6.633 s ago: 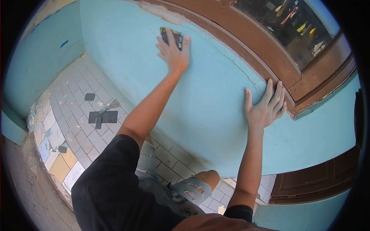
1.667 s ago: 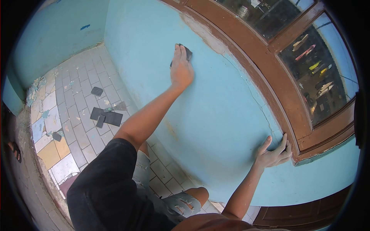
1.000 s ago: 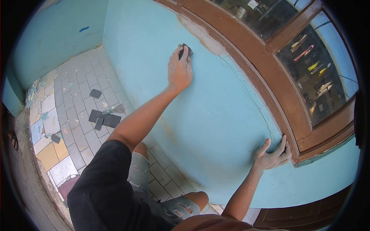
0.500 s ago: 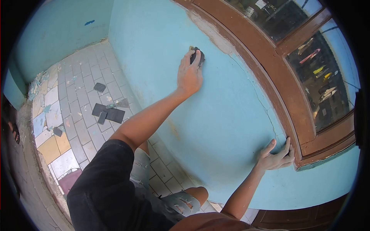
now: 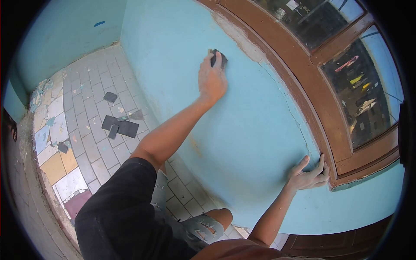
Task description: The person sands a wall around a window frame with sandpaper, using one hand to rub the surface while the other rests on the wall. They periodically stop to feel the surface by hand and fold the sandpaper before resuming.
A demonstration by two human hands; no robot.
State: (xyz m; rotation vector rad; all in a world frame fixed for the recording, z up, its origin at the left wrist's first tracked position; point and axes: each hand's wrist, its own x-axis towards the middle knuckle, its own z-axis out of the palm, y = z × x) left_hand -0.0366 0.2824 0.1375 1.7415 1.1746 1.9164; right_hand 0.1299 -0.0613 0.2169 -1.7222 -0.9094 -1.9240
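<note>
My left hand [image 5: 211,80] presses a dark piece of sandpaper [image 5: 223,60] against the light blue wall [image 5: 247,130]. Its fingers and thumb close around the piece, and whether a block sits inside the sandpaper is hidden. Lower down on the right, my right hand [image 5: 307,175] rests on the wall beside the corner of the brown window frame [image 5: 342,167]. Its thumb and fingers are spread, with nothing held, and the fingertips touch near the frame's edge. The fingers look dusty.
Dark sandpaper sheets [image 5: 126,128] and a scraper [image 5: 132,116] lie on the tiled floor [image 5: 97,147], with another dark piece [image 5: 110,97] nearby. Paint flakes [image 5: 41,93] litter the left edge. Bare plaster [image 5: 242,39] and a crack run along the window frame.
My left hand and the sandpaper have shifted slightly up and left along the wall. My right hand stays at the frame corner. The whole view has moved a little.
</note>
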